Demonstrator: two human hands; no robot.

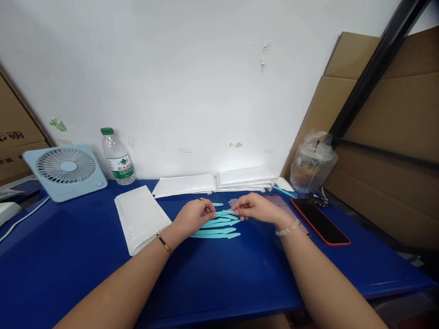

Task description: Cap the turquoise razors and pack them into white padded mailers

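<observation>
My left hand point(192, 217) and my right hand point(254, 209) meet above the middle of the blue table. Between them is a slim teal eyebrow razor point(224, 213), pinched at its left end by my left fingertips and at its right end by my right. Several more teal razors point(216, 232) lie loosely side by side just below and under my fingers. Another razor's end point(217, 204) shows behind my left fingertips. Small greyish pieces point(233, 201) rest near my right fingers, partly hidden.
A white padded envelope point(140, 219) lies left of my hands. Stacks of white envelopes point(185, 184) line the wall. A blue fan point(66, 171) and a water bottle point(118, 157) stand at left. On the right are a phone point(320, 221), a bagged drink cup point(310, 167) and cardboard point(387, 114).
</observation>
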